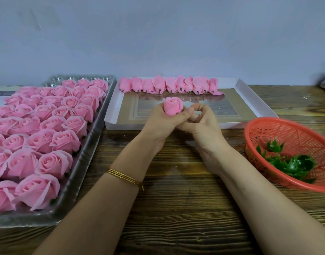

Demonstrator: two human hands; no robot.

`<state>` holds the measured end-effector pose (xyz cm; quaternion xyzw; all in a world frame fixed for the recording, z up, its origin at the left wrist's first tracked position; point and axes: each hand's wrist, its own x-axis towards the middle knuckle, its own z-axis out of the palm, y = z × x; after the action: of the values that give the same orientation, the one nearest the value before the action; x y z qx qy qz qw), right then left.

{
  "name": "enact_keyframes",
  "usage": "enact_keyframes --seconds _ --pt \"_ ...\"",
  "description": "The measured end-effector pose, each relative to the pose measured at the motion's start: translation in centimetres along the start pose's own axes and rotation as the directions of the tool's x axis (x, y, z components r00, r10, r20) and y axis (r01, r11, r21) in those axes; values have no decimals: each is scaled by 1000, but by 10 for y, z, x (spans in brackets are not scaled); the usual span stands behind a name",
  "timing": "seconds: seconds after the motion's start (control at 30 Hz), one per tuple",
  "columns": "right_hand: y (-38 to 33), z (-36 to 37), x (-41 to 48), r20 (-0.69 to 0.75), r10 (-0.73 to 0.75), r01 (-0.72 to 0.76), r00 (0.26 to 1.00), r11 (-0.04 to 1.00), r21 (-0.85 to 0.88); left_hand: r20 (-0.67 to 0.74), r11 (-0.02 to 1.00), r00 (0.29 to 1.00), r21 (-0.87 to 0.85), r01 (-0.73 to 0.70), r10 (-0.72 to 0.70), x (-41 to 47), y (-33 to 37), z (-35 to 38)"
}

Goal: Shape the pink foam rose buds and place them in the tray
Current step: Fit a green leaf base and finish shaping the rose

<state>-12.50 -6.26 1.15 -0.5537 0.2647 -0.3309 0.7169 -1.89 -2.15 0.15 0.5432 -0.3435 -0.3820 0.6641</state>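
**Pink bud being held over the white tray, both hands together**

A person is sitting at a wooden table (176,208), and both hands are meeting over the middle of it, pressed against each other. The left hand (158,120) is curling its fingers round the lower half of a pink foam rose bud (173,107) and holding it upright, petals pointing up. The right hand (201,124) is curling its fingers too, with its thumb lying against the left hand just beside the bud's base. Whether it is gripping the bud's underside cannot be told. A gold bracelet (125,177) is sitting on the left forearm.

The bud is hovering above the near part of a shallow white tray (253,100), which is lying toward the table's far edge. A row of unshaped pink buds (169,86) is lying along that tray's far wall with the stubs pointing toward the person.

At the table's left edge, a clear plastic tray (95,142) is holding rows of opened pink roses (47,137), packed touching one another. At the right edge, a red mesh basket (286,129) is tilting, with green leafy calyxes (292,163) lying in its lower side.
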Motion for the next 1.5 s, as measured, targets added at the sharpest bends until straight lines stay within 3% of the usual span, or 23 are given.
enact_keyframes --seconds 0.33,0.63,0.8,1.0,1.17,1.5 --pt "0 -5 3 57 29 -30 998 1000 9 65 999 997 42 -35 33 -2 1 -3" --pt "-4 -8 10 -40 -17 15 999 998 -53 4 996 996 15 -86 86 -2 1 -1" --pt "-13 -10 15 -118 -165 151 979 981 -118 -54 969 983 183 -165 177 -2 2 -1" --pt "-14 -7 16 -74 -250 243 965 965 -100 83 920 983 345 -185 167 -7 1 5" --pt "-11 1 15 -58 -317 303 947 937 -171 98 905 990 406 -130 98 -8 1 9" --pt "-3 1 16 34 -334 330 942 906 -265 112 875 977 436 -211 180 -8 -2 9"
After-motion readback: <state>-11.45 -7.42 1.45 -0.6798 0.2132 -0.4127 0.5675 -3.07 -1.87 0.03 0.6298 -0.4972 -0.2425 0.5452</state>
